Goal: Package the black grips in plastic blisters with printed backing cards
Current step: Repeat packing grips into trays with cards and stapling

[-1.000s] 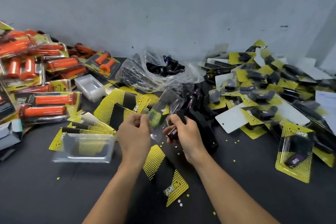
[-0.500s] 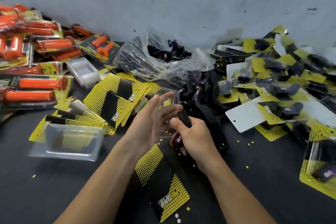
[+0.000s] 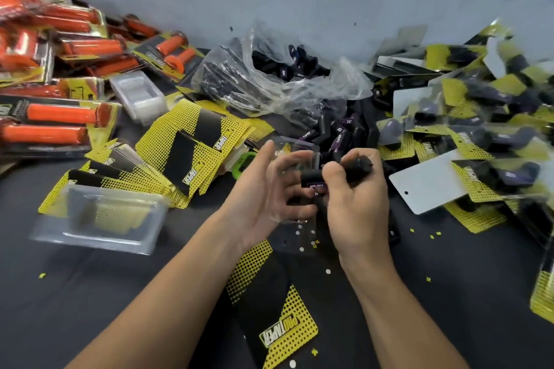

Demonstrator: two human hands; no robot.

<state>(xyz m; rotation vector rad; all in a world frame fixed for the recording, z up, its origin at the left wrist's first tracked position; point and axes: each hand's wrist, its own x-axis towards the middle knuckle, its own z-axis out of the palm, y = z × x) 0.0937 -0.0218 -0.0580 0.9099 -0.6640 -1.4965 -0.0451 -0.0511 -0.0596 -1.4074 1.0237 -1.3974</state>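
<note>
- My right hand (image 3: 356, 204) is clenched round a black grip (image 3: 311, 180), whose labelled end pokes out leftward past my thumb.
- My left hand (image 3: 263, 198) cradles the clear blister (image 3: 302, 147), fingers loosely curled about it.
- The grip's long axis runs left to right, its free end just beside the blister, so I reckon the right hand feeds it in.
- A backing card (image 3: 278, 317) lies flat between my forearms.

"PRO TAPER" reads upside down in yellow on the near backing card (image 3: 287, 329) and on the fanned cards (image 3: 195, 159) farther left, and the loose black grips (image 3: 338, 136) heaped beyond carry purple "TAPER" labels.
</note>
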